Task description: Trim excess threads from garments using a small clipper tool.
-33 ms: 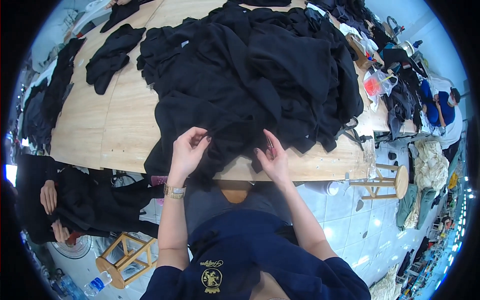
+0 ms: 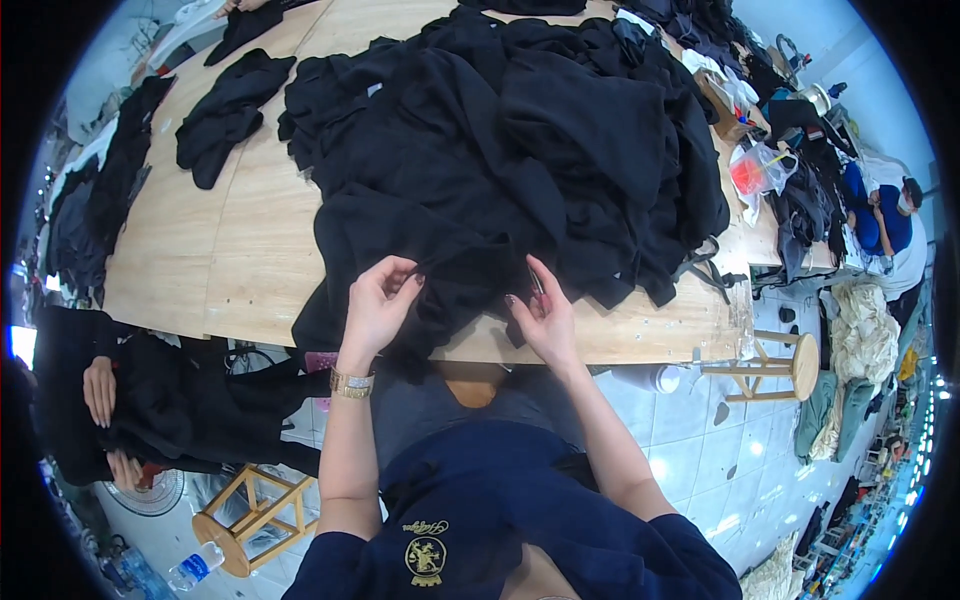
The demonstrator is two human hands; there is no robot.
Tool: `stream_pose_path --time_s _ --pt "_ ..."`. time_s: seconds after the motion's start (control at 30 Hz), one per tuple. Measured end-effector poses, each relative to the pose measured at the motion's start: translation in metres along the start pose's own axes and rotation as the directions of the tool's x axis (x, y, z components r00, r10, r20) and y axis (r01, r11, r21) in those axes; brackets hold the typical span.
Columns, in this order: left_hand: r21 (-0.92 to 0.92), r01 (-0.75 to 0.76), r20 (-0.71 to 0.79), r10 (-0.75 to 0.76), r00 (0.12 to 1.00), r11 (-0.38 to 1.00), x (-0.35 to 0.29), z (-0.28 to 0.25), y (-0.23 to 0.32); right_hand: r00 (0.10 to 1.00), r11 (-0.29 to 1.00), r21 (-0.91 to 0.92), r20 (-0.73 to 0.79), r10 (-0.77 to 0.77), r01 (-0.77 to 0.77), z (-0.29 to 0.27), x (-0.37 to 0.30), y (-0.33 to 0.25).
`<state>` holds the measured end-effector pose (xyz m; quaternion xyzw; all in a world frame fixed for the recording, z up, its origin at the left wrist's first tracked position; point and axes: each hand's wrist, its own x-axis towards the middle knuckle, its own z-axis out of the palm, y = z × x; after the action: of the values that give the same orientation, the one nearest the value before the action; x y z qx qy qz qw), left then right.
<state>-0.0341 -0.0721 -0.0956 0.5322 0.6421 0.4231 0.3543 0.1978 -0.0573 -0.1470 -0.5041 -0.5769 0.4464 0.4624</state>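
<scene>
A big heap of black garments [image 2: 440, 150] covers the middle of the wooden table. My left hand [image 2: 382, 305] pinches the edge of a black garment [image 2: 455, 265] at the near side of the heap, between thumb and forefinger. To its right, my right hand [image 2: 545, 320] is curled around a small, slim metal tool that looks like thread snips [image 2: 537, 287]; the palm partly hides it. The pinched cloth spreads between both hands and hangs over the table's near edge below the left hand.
The wooden table [image 2: 265, 255] also bears a separate black garment [image 2: 230, 120] and a bag with a red drink [image 2: 748, 175]. A co-worker's hand [image 2: 100, 390] is at lower left. Wooden stools stand at left [image 2: 235, 535] and right [image 2: 803, 367]; another person [image 2: 885, 215] sits far right.
Almost nothing differs. The whole view has shifted very slightly, and both hands keep their places at the cloth.
</scene>
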Motion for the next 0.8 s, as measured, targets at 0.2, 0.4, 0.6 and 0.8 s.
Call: stream_pose_path --time_s 0.2,0.4,0.6,0.8 --pt "0.253 -0.119 -0.051 0.136 0.989 0.960 -0.014 -0.003 0.013 0.998 0.989 0.129 0.009 -0.066 0.064 0.034 0.028 -0.017" --pt "0.296 -0.300 -0.087 0.338 0.937 0.907 -0.018 0.009 0.047 0.990 0.840 0.526 0.114 0.086 -0.134 0.035 0.026 -0.038" --pt "0.094 -0.212 -0.005 0.214 0.977 0.973 -0.014 0.021 0.039 0.947 0.550 0.773 0.225 0.229 -0.316 0.017 0.024 -0.042" --pt "-0.429 -0.008 0.104 0.058 0.993 0.903 -0.006 0.027 0.017 0.996 0.967 0.252 0.075 -0.046 0.026 0.021 0.030 -0.047"
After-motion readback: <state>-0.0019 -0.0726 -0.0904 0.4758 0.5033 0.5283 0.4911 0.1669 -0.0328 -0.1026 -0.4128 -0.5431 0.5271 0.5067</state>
